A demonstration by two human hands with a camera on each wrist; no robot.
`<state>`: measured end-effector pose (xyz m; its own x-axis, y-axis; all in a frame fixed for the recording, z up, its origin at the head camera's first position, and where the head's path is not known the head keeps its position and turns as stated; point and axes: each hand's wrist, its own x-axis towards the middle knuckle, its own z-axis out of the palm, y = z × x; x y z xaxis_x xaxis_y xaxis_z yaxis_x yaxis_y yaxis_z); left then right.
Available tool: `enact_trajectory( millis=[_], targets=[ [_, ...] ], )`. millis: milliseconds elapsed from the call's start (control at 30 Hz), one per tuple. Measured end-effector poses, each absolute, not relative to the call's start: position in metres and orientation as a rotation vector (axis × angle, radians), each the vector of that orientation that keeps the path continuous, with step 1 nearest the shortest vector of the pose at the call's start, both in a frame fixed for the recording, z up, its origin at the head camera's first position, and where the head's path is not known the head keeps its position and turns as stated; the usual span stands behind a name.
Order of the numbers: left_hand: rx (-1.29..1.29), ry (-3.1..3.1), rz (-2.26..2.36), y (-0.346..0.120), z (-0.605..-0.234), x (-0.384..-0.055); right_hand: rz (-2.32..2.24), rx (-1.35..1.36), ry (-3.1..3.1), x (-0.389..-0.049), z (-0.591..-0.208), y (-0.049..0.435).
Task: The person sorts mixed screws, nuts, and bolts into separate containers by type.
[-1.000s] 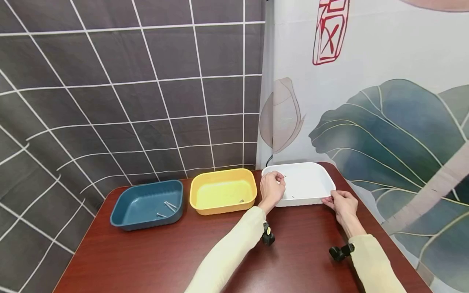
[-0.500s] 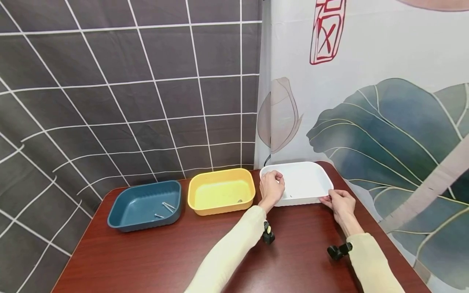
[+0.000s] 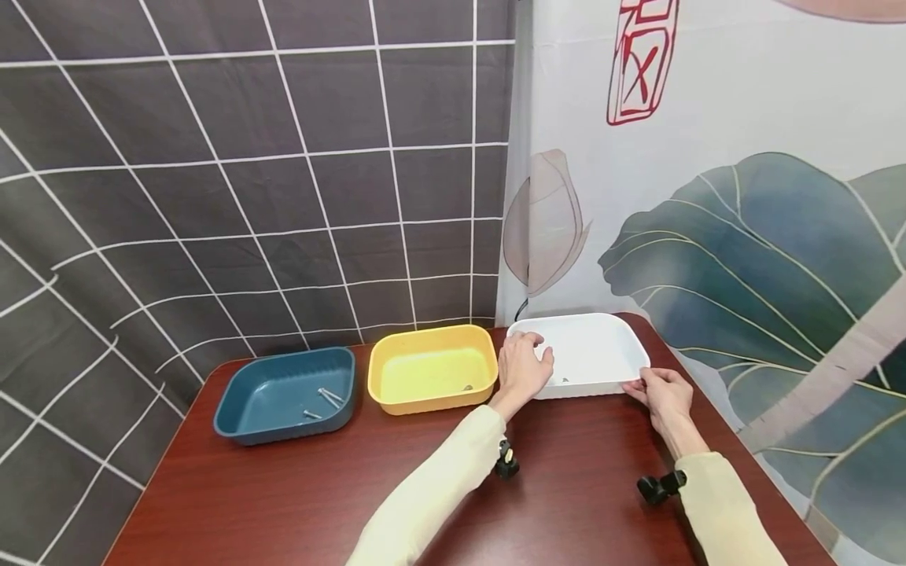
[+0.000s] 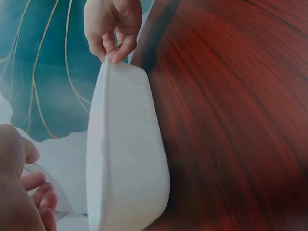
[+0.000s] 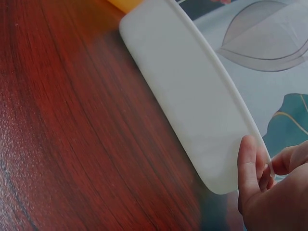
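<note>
A white plastic bin [image 3: 591,350] stands at the right end of the table, with a tiny grey piece [image 3: 565,380], too small to identify, inside near its front wall. Over the bin's left end is my left hand [image 3: 522,368], thumb and fingers parted and loosely curved, and nothing shows between them. In the left wrist view the left hand's fingers [image 4: 43,197] hang beside the bin's rim. My right hand [image 3: 665,397] pinches the rim at the front right corner. The right wrist view shows a finger [image 5: 248,161] against the outer wall.
A yellow bin [image 3: 432,402] with a small grey piece [image 3: 468,387] sits left of the white one. Further left is a blue bin [image 3: 265,436] holding several screws or bolts [image 3: 330,398]. Wall cloths hang behind the reddish-brown table [image 3: 340,495].
My left hand's fingertips, together before, have parted, and the hand has shifted slightly left. The grey piece near the white bin's front wall looks larger. My right hand keeps its grip.
</note>
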<state>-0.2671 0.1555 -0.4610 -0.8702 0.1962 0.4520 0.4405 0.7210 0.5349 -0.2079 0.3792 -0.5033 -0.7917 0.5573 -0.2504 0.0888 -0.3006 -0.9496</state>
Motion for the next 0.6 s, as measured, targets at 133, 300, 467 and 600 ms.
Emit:
enact_trajectory(
  millis=[133, 300, 467, 600],
  targets=[
    [-0.531, -2.561, -0.765, 0.139, -0.459, -0.264, 2.178, -0.837, -1.641, -0.208, -0.502, 0.385],
    [-0.599, -2.554, -0.586, 0.111, -0.462, -0.261, 2.189, -0.922, -1.627, -0.205, -0.502, 0.395],
    [-0.660, -2.556, -0.521, 0.075, -0.466, -0.253, 2.040, -0.979, -1.704, -0.198, -0.505, 0.404],
    [-0.603, -2.578, -0.499, 0.044, -0.467, -0.243, 1.728, -0.979, -1.944, -0.191, -0.506, 0.408]
  ],
)
